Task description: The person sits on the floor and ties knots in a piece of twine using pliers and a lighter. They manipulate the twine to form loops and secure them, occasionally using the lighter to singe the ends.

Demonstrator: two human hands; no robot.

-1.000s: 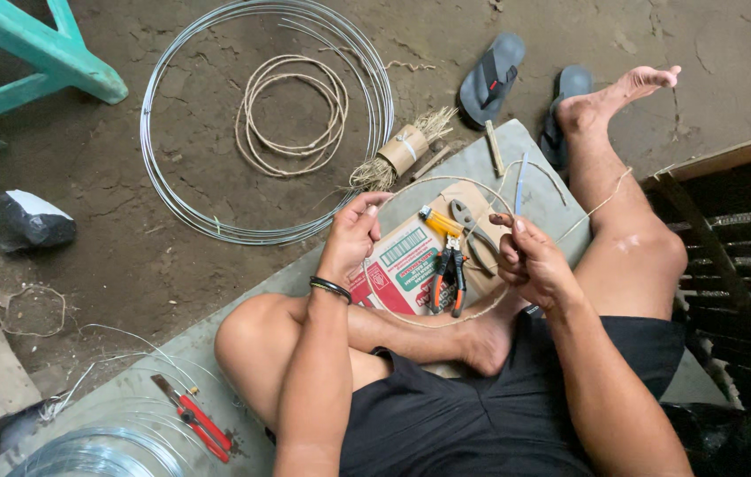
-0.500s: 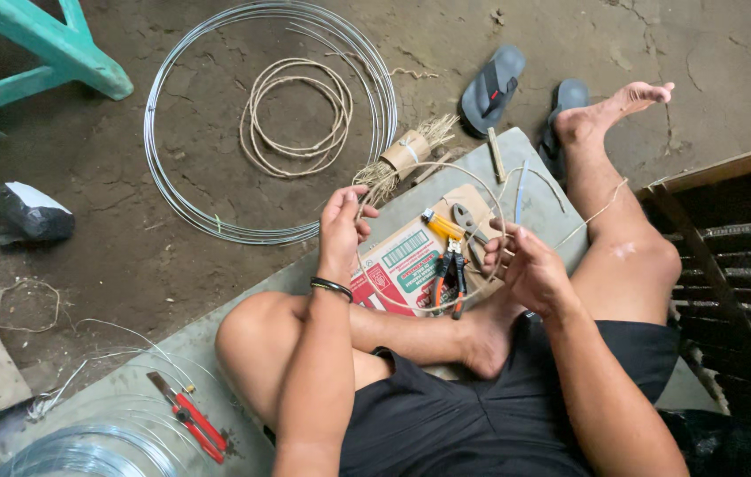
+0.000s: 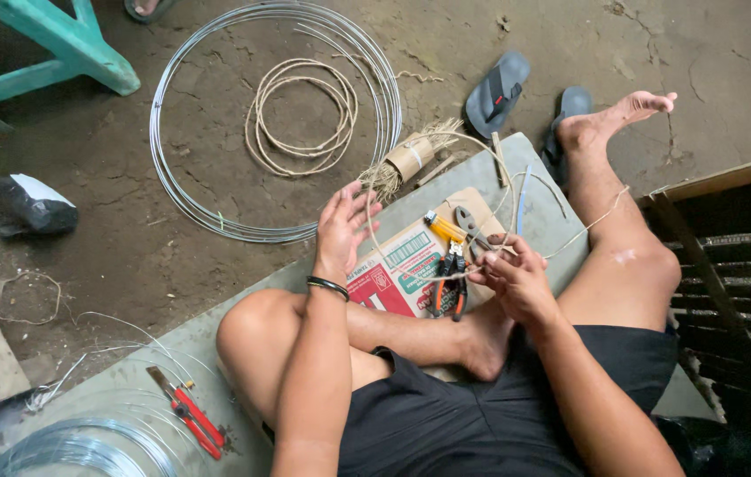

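Note:
I sit cross-legged on a grey mat (image 3: pixel 534 190). My left hand (image 3: pixel 345 225) has its fingers spread and holds up one side of a loop of pale rattan strand (image 3: pixel 481 146). My right hand (image 3: pixel 512 274) pinches the strand's other side where the loop closes. The loop arches over a flattened cardboard box (image 3: pixel 398 265) on which lie pliers with orange and black handles (image 3: pixel 451 283), grey pliers (image 3: pixel 468 225) and a yellow lighter (image 3: pixel 442 227). A loose end of the strand runs across my right knee.
On the dirt floor lie a large coil of steel wire (image 3: pixel 274 115) with a smaller rattan coil (image 3: pixel 300 115) inside. A spool of fibre (image 3: pixel 406 159), two sandals (image 3: pixel 499 88), a teal stool (image 3: pixel 40 53), a red cutter (image 3: pixel 190 415), more wire at lower left, a dark crate at right.
My left hand has moved left and opened its fingers, widening the rattan loop. My right hand has dropped slightly while keeping its pinch on the strand.

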